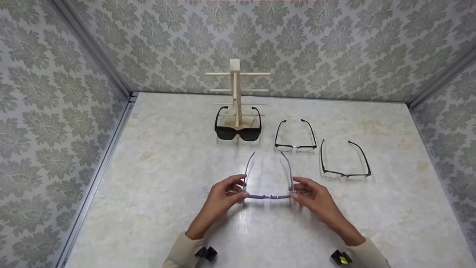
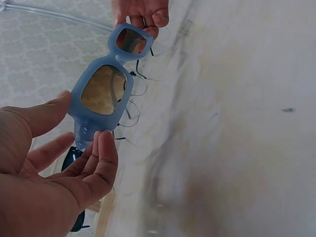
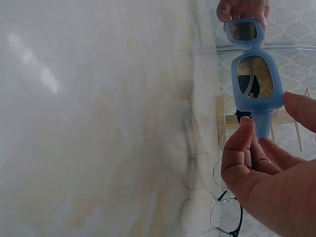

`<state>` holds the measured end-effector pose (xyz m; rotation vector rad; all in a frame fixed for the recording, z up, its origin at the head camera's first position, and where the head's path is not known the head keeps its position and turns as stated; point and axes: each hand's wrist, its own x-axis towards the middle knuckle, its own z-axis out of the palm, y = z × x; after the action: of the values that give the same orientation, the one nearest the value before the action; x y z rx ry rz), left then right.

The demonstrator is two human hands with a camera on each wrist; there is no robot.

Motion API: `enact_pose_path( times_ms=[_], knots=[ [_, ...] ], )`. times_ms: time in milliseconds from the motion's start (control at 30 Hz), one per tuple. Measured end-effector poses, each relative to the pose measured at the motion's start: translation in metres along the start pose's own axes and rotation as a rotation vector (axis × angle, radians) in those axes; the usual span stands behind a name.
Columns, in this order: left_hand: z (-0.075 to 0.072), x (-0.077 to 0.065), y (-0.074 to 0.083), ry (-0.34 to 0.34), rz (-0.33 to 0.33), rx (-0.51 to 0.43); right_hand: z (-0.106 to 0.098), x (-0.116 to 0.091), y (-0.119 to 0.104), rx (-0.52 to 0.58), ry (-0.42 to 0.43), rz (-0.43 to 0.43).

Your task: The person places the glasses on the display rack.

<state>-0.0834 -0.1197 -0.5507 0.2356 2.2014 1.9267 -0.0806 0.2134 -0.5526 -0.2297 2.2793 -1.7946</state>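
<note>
Blue-framed sunglasses [image 1: 256, 196] with tinted lenses are held between both hands, temples unfolded and pointing away from me toward the stand. My left hand [image 1: 226, 195] pinches the left corner, its thumb on the frame front and fingers at the hinge end. At the opposite corner my right hand [image 1: 311, 195] grips in the same way. In the left wrist view the blue frame [image 2: 94, 116] sits between thumb and fingertips; the right wrist view shows the frame [image 3: 261, 102] pinched likewise. Whether the frame touches the table is unclear.
A wooden display stand [image 1: 235, 78] with crossbars rises at the back, black sunglasses [image 1: 249, 134] hung low on it. Right of it lie half-rim eyeglasses [image 1: 305, 149] and, nearer, thin dark-framed eyeglasses [image 1: 366, 160]. Patterned panels [image 1: 245, 33] border the marbled table [image 1: 148, 186].
</note>
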Motion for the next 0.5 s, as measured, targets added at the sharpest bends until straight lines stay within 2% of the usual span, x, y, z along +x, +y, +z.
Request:
enact_pose_path(
  times_ms=[300, 500],
  knots=[
    [-0.008, -0.004, 0.014, 0.037, 0.008, 0.012, 0.003, 0.004, -0.014, 0.023, -0.007, -0.054],
    [-0.017, -0.007, 0.020, 0.064, 0.033, -0.012, 0.007, 0.011, -0.024, 0.031, -0.022, -0.071]
  ],
)
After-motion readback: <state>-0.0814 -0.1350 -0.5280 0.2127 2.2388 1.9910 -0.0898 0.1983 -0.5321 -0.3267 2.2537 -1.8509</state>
